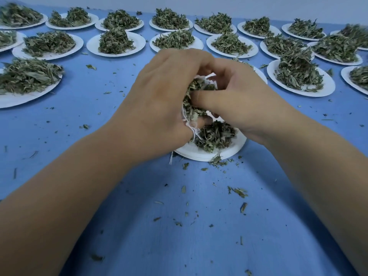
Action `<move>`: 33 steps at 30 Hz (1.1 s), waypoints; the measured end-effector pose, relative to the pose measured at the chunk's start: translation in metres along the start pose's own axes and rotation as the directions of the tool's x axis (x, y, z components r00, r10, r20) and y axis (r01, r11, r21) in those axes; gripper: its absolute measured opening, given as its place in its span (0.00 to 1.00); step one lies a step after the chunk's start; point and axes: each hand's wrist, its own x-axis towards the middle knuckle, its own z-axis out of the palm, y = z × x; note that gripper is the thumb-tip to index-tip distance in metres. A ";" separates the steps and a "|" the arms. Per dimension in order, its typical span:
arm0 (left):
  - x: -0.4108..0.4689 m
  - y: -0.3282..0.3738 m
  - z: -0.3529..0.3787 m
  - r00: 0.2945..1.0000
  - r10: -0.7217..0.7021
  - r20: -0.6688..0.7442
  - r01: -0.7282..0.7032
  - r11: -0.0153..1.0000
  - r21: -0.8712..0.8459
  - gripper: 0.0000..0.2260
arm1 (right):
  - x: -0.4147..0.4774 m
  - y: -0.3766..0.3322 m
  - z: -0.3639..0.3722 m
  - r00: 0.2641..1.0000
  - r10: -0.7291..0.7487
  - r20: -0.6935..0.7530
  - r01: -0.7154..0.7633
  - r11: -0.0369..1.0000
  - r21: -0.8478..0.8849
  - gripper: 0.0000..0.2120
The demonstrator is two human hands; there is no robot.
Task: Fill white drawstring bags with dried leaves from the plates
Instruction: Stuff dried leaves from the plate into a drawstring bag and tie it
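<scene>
The white drawstring bag [209, 77] sits between both hands just above the nearest plate [191, 153], mostly hidden, its strings [194, 131] dangling by the left hand [165, 96], whose fingers curl round its mouth. The right hand [241, 92], fingers and thumb curled, pinches dried leaves [196, 90] into the opening, so filling looks under way. Next, I judge, the remaining pile [216, 136] on the plate needs scooping up while the mouth is held wide.
</scene>
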 end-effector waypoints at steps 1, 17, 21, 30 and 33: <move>0.000 -0.006 0.001 1.000 0.006 -0.007 -0.007 0.998 -0.056 0.34 | 0.000 0.001 0.000 1.000 -0.004 -0.030 0.003 1.000 -0.031 0.15; -0.010 -0.031 0.000 0.967 -0.254 -0.010 0.212 0.825 -0.524 0.14 | -0.009 -0.002 0.000 0.993 -0.012 -0.118 0.014 1.000 0.021 0.05; -0.010 -0.031 -0.002 0.952 -0.306 0.014 0.248 0.742 -0.622 0.13 | -0.008 -0.001 -0.006 0.998 0.068 0.011 -0.069 0.961 0.268 0.10; -0.008 -0.033 -0.001 0.897 -0.441 0.020 0.370 0.727 -0.579 0.10 | -0.011 -0.002 -0.019 0.961 0.047 0.273 -0.176 0.865 0.469 0.17; -0.007 -0.033 -0.002 0.892 -0.451 0.032 0.385 0.720 -0.578 0.10 | -0.012 0.001 -0.022 0.960 0.018 0.279 -0.143 0.889 0.436 0.17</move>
